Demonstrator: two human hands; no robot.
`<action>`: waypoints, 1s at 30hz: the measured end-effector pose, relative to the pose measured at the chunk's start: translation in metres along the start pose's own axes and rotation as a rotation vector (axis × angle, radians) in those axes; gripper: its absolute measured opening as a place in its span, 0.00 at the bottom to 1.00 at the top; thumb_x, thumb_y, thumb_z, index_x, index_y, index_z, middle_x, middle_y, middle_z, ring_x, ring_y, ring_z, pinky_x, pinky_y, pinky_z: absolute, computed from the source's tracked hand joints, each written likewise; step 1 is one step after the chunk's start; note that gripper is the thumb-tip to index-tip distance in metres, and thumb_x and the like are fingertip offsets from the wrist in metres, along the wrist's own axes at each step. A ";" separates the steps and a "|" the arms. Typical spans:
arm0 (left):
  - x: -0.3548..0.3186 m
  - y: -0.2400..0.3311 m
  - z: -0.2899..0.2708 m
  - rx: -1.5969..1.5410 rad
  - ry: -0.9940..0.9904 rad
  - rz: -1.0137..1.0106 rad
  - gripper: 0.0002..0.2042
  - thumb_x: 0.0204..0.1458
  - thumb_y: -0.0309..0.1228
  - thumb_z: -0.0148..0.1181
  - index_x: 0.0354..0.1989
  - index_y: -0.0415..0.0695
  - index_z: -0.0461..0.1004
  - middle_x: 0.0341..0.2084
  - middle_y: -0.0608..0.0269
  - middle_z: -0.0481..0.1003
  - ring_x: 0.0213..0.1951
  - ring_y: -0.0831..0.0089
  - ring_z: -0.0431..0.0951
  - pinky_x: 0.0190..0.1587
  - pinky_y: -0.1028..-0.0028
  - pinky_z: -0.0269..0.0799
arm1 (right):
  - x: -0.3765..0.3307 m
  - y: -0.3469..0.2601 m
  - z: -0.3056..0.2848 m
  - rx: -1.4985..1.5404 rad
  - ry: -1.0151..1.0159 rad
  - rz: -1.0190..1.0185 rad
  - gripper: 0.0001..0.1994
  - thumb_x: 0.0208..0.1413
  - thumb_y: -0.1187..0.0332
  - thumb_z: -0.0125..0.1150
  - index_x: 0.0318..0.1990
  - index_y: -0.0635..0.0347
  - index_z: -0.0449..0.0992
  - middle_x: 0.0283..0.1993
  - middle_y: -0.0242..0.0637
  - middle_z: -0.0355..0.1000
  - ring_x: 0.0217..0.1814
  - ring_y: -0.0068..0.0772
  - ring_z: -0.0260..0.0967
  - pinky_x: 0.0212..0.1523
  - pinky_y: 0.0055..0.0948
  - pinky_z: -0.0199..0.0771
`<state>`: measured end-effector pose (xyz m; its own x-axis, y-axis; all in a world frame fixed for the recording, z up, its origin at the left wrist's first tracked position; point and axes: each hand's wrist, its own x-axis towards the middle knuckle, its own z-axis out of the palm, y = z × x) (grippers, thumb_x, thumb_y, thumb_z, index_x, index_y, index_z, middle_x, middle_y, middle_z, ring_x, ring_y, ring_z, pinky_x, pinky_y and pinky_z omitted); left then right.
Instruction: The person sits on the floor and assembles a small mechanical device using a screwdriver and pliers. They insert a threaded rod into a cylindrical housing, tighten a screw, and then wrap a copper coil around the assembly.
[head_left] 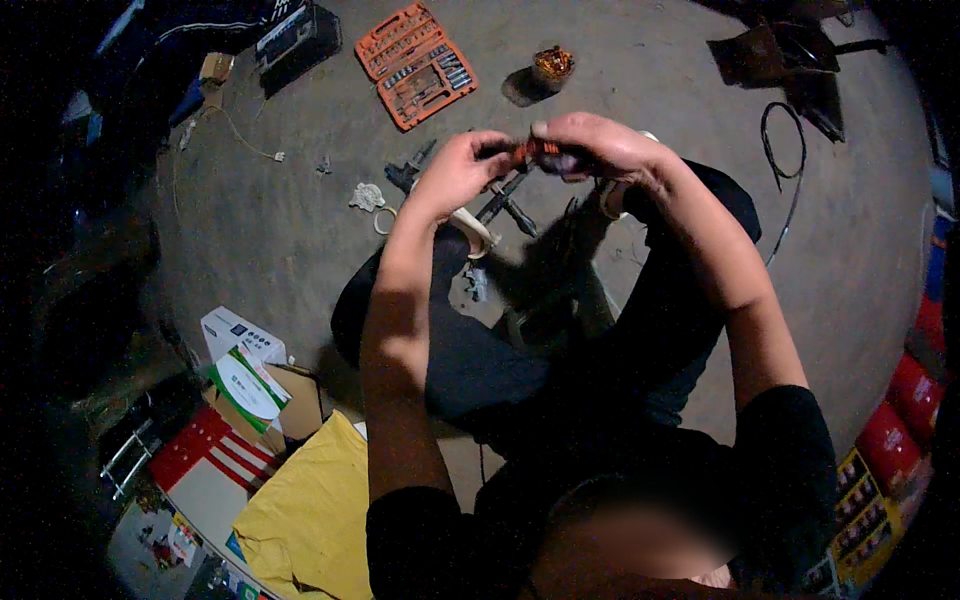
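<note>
Toward the lower left of the floor (300, 225), a white box (240, 335) and a yellow envelope (310, 510) are stacked among other packaging. Farther up, a black case (298, 45) is positioned. To its right, an orange tool case (415, 65) is laid open, with sockets exposed. An orange-and-dark part (547, 148) is held between both hands, above the floor and in front of the knees. Its left end is pinched by the thumb and fingers of the left hand (462, 172); beneath, a dark metal bar (512, 207) is left lying. A cup (553, 68) filled with small pieces is placed beyond the hands. The part's other end is grasped by the curled fingers of the right hand (600, 145); exact finger contact is hidden. At far right, a black hose (783, 140) is left loosely coiled. Handling is judged to be under way: the tool case is already opened, the part is not yet set down, and the amount remaining cannot be determined
</note>
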<state>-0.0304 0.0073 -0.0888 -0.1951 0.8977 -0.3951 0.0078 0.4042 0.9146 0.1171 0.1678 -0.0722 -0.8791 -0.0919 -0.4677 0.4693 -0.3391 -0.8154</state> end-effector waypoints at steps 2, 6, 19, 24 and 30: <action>-0.005 0.003 -0.006 0.017 0.037 -0.090 0.11 0.49 0.32 0.58 0.38 0.38 0.73 0.27 0.71 0.73 0.30 0.84 0.69 0.34 0.81 0.65 | 0.001 0.006 0.000 -0.265 -0.155 -0.005 0.20 0.57 0.50 0.47 0.31 0.57 0.76 0.19 0.21 0.58 0.21 0.14 0.50 0.21 0.19 0.51; -0.006 0.005 0.004 0.060 0.096 -0.053 0.10 0.50 0.32 0.58 0.36 0.38 0.73 0.26 0.70 0.73 0.30 0.83 0.69 0.35 0.81 0.65 | 0.022 0.041 -0.016 -0.928 0.116 -0.225 0.21 0.58 0.50 0.45 0.32 0.61 0.75 0.20 0.28 0.62 0.22 0.20 0.56 0.22 0.25 0.58; 0.000 -0.005 0.009 0.229 -0.015 -0.039 0.12 0.51 0.32 0.56 0.39 0.37 0.73 0.28 0.67 0.74 0.33 0.82 0.69 0.40 0.77 0.66 | 0.027 0.053 -0.028 -1.079 0.167 -0.067 0.25 0.58 0.49 0.43 0.32 0.66 0.73 0.21 0.42 0.66 0.27 0.34 0.64 0.33 0.36 0.64; -0.002 -0.022 0.027 -0.069 0.006 0.022 0.12 0.52 0.31 0.54 0.42 0.37 0.72 0.31 0.68 0.74 0.35 0.82 0.69 0.42 0.78 0.66 | 0.014 0.018 -0.012 -0.507 0.132 -0.063 0.24 0.57 0.47 0.44 0.33 0.61 0.74 0.22 0.31 0.65 0.26 0.22 0.61 0.28 0.26 0.64; 0.000 0.004 -0.005 0.210 -0.210 -0.049 0.12 0.52 0.34 0.55 0.38 0.37 0.74 0.25 0.68 0.73 0.29 0.83 0.68 0.34 0.78 0.65 | -0.003 0.008 -0.018 -0.797 -0.140 0.001 0.23 0.57 0.48 0.45 0.32 0.62 0.72 0.22 0.26 0.63 0.24 0.17 0.58 0.26 0.18 0.60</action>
<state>-0.0348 0.0078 -0.0851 0.0066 0.8840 -0.4675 0.2105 0.4558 0.8648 0.1249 0.1820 -0.0835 -0.8562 -0.2261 -0.4645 0.3423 0.4251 -0.8379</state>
